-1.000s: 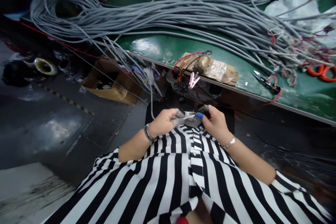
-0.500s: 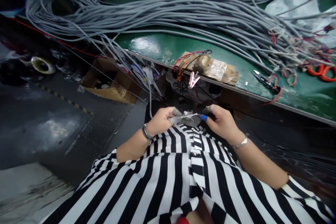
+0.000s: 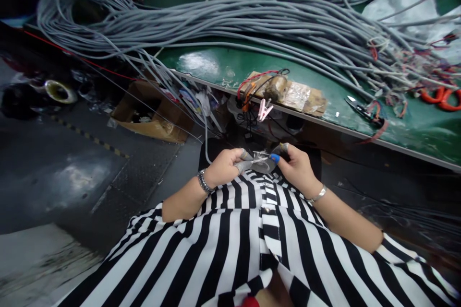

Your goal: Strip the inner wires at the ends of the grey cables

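In front of my lap, a grey cable comes down from the bench and runs to my left hand. Thumb and finger of that hand, both in grey finger covers, are pinched on the cable's end. Frayed pale wire strands stick out between my two hands. My right hand, with a blue cover on one fingertip and a grey one on another, is closed on the strands from the right. The exact strand in its pinch is too small to make out.
A long bundle of grey cables lies across the green bench. Near its edge are a wooden block with a pink clip, cutters and orange-handled scissors. A cardboard box stands on the floor.
My right hand has moved slightly left, closer to my left hand. The strands between them now look more gathered. My left hand has barely shifted.
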The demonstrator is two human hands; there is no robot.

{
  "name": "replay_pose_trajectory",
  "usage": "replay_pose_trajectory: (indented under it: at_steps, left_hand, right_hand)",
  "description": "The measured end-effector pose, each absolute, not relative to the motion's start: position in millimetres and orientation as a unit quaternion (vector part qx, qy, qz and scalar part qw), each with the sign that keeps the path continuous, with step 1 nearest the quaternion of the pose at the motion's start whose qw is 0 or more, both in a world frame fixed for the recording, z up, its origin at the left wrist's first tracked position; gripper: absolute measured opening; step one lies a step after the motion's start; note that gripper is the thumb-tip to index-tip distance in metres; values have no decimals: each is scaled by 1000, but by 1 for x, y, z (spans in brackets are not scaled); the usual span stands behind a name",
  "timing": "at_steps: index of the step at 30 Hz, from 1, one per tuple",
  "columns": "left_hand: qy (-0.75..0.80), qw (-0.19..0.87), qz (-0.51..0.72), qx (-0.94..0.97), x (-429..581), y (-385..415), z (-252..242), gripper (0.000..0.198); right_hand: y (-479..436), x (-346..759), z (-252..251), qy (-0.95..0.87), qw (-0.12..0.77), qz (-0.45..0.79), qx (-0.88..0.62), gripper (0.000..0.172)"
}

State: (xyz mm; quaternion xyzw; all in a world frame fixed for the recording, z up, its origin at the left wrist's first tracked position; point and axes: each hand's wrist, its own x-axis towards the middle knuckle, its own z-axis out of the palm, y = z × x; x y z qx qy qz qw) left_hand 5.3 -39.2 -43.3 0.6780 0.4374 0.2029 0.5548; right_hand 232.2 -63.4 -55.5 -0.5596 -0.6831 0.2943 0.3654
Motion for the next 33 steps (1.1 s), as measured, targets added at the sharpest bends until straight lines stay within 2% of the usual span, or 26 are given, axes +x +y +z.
replay_pose_trajectory:
  at_steps: [7,19,27,33]
  left_hand:
    - [415,542,202,702,4,-40,-38,7]
    - [437,537,201,693,1,-41,-43,10]
    - [441,547,192,685,2,-43,-46,9]
    - [413,544,205,701,9,-45,-46,10]
  right_hand:
    - [-64,233,-57,-656,343,348,-575,9]
    - [-66,245,-45,-765,259,242,-538,15]
    - [-67,233,-51,-775,306,216,-509,9]
    - [-65,224,-64,-700,348,210,-587,3]
